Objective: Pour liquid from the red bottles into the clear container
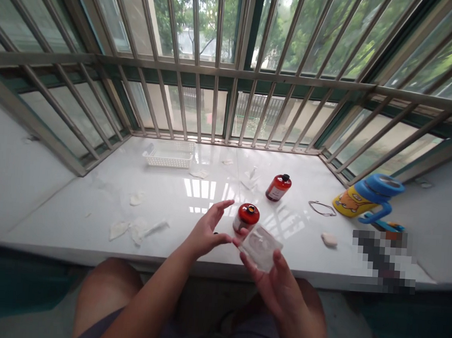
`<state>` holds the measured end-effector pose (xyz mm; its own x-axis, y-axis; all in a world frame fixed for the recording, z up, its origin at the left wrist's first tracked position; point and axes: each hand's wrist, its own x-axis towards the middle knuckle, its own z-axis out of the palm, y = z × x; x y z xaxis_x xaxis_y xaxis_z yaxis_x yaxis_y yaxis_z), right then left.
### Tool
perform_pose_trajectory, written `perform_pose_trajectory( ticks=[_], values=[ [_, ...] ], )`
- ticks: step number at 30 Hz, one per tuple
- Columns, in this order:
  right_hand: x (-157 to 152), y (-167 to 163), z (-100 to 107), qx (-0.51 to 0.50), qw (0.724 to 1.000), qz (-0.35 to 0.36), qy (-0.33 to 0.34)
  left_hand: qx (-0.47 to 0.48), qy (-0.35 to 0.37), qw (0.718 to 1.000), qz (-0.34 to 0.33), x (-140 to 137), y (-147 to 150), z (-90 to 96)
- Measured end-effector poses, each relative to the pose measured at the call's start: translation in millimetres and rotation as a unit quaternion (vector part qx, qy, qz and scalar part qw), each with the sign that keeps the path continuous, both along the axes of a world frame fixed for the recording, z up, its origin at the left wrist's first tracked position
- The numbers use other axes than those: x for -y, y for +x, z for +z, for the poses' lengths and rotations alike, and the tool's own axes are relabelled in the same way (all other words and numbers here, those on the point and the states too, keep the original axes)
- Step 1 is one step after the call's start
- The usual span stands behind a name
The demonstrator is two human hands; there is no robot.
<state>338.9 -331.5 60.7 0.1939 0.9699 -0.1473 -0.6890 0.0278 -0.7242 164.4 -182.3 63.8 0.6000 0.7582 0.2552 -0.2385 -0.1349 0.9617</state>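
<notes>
In my right hand [276,279] is a clear, square-edged plastic container [261,246], its fingers wrapped round the sides. It is held tilted over the front edge of the white ledge. Just behind it stands a red bottle [246,214] with an uncapped neck, partly hidden by the container. My left hand [209,229] is beside that bottle, thumb and fingers spread apart and holding nothing. A small black piece shows by its thumb; I cannot make out what it is. Farther back and to the right is a second red bottle [278,188] with a black top and a pale label.
A white basket [169,155] stands at the back left. Crumpled white tissues [138,230] lie at the left. To the right are a thin loop [322,208], a pale pinkish lump [329,240] and a blue-and-yellow flask [365,198]. Metal window bars [232,72] close off the back.
</notes>
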Motion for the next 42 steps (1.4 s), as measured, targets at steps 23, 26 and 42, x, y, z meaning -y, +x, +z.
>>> perform_pose_trajectory(
  ticks=[23, 26, 42],
  values=[
    [-29.8, 54.4, -32.9, 0.143, 0.947, -0.286, -0.011, -0.215, 0.139, 0.966, 0.023, 22.1, 53.4, -16.0],
    [-32.3, 52.2, -40.7, 0.175, 0.942, -0.288, -0.006, -0.225, 0.153, 0.962, 0.031, 22.9, 48.6, -18.3],
    [-25.5, 57.6, -42.7, 0.305, 0.916, -0.257, 0.033, -0.26, 0.19, 0.946, 0.024, 23.9, 46.7, -17.5]
  ],
)
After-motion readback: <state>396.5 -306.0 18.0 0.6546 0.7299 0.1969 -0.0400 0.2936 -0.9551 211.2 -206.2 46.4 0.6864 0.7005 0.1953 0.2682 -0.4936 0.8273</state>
